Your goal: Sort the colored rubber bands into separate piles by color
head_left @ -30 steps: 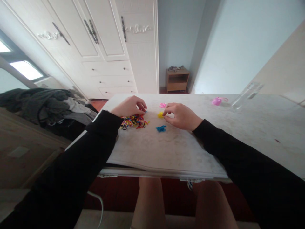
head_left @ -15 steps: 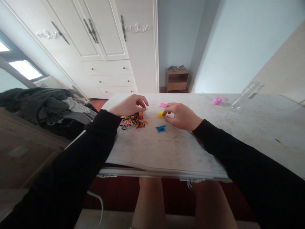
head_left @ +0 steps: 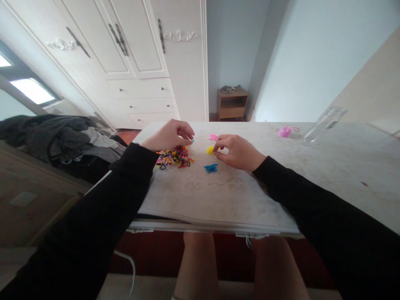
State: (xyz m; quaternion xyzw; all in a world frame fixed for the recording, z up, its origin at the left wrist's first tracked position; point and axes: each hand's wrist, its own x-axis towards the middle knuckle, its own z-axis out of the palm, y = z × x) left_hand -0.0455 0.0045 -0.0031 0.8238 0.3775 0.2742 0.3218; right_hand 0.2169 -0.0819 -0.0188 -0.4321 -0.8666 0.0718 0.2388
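Observation:
My left hand [head_left: 176, 135] is held over a mixed pile of small coloured rubber bands [head_left: 175, 156]. Between its thumb and fingertips shows a tiny blue rubber band [head_left: 193, 141]. On the other side my right hand [head_left: 236, 152] rests on the table, thumb and forefinger bent close together at the edge of a small heap of yellow rubber bands [head_left: 210, 149]. Whether those fingers hold anything is too small to tell. A pink heap of rubber bands [head_left: 213, 137] lies just beyond the yellow one, and a blue heap of rubber bands [head_left: 211, 168] lies nearer to me.
The pale table [head_left: 243, 196] carries a pink egg-shaped item with a loop [head_left: 284, 132] and a clear glass bottle [head_left: 323, 125] at the far right. Dark clothes [head_left: 62, 137] are heaped to the left. Beyond stand a white wardrobe [head_left: 140, 96] and a small wooden cabinet [head_left: 233, 104].
My left hand has risen slightly from the mixed pile, and a tiny blue band now shows at its fingertips. My right hand has stayed in place.

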